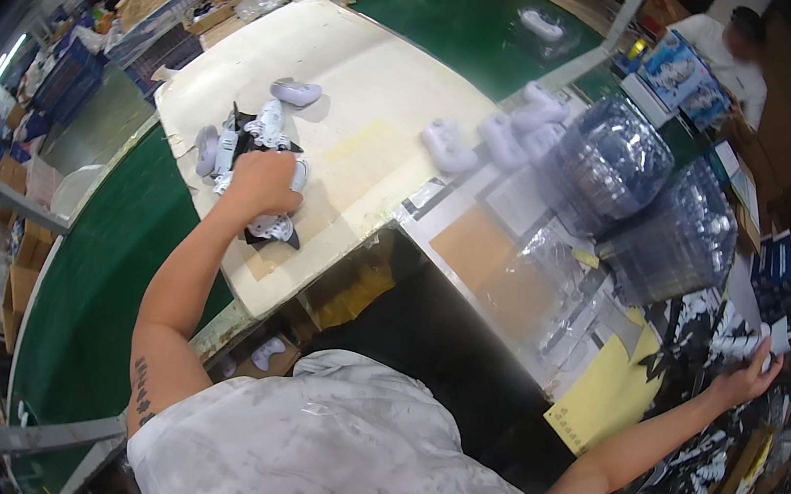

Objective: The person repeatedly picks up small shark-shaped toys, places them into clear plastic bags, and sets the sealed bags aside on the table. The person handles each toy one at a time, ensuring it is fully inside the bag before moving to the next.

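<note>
On the pale sheet covering the left table, my left hand (264, 183) is closed on a white-and-black plastic toy figure (268, 129); its parts stick out on several sides of the fist. White game controllers lie close by, one (296, 92) beyond the figure and one (207, 150) to its left. My right hand (749, 379) reaches far right, its fingers around a white plastic part (778, 340) at the end of a white-and-black figure (732, 336). More such pieces (691, 461) are piled beneath that arm.
Stacks of clear plastic trays (617, 163) stand right of centre, beside several white controllers (450, 146). A yellow sheet (606, 399) hangs near the bench edge. Green belts (460, 25) run behind and at left. A co-worker at upper right holds a printed box (683, 75).
</note>
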The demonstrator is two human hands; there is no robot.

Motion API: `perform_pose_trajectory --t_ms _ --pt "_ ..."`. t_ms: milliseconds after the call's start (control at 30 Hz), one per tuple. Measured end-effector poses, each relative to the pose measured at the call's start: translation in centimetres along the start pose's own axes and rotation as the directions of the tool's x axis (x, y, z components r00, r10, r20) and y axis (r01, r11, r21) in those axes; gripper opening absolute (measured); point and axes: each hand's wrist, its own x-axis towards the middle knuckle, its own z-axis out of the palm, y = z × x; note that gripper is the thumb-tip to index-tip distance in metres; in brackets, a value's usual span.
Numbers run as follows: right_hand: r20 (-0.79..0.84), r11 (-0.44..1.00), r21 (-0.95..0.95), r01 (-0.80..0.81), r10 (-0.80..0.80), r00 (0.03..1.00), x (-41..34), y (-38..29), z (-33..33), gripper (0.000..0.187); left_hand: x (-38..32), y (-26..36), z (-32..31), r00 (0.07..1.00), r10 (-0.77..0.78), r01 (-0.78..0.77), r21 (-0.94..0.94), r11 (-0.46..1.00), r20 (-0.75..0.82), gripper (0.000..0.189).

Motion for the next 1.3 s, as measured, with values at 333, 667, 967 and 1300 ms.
perform_pose_trajectory --t_ms 333,667,967,1300 --pt "0.745 0.858 0.285 -0.427 0.082 0.662 -29.4 -10.6 8.4 0.079 -6.2 11.7 0.9 0.890 0.159 -0.287 -0.796 -0.533 -0.427 0.055" --pt "0.723 0.408 0.414 -0.814 0.396 0.566 -35.5 -12.8 11.2 0.076 -11.0 20.9 7.9 0.686 0.699 0.319 -0.782 -0.536 -0.199 0.087" --pt "0.894 0.889 -0.095 -0.448 0.275 0.355 -28.4 -15.0 7.9 0.053 -11.2 21.2 9.2 0.514 0.826 -0.094 -0.973 -0.213 -0.231 0.060" --pt "0.848 0.915 -0.375 -0.147 0.403 0.344 -29.3 -16.4 8.2 0.050 -12.1 22.2 5.9 0.651 0.650 -0.639 -0.745 0.192 -0.391 0.047"
